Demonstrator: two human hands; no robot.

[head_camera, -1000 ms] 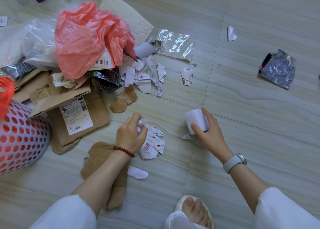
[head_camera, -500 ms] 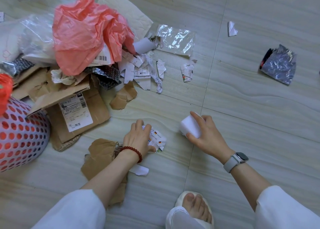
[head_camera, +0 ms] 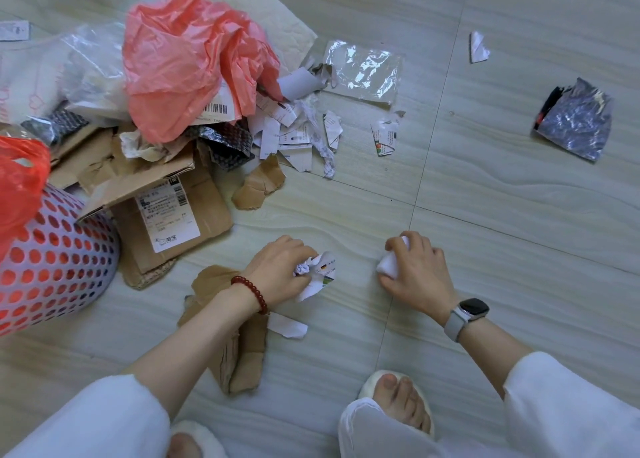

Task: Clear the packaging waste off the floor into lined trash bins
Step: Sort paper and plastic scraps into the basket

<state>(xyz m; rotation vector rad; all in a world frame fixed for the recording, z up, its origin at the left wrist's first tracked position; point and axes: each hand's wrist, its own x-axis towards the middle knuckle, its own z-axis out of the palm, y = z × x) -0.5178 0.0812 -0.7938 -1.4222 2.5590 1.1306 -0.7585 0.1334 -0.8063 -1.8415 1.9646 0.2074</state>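
Most of the mess is left on the floor (head_camera: 519, 215); crumpled printed paper (head_camera: 317, 270) is gripped by the left hand (head_camera: 277, 270), a white scrap (head_camera: 388, 267) clutched by the right hand (head_camera: 419, 274), nothing visibly binned yet.

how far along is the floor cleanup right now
Early. Done: the perforated bin already has a red liner; its contents are out of view. In hand: the left hand grips crumpled printed paper, and the right hand grips a white scrap. Left: the pink plastic, cardboard box, torn paper bits, clear wrapper and silver pouch lie on the floor.
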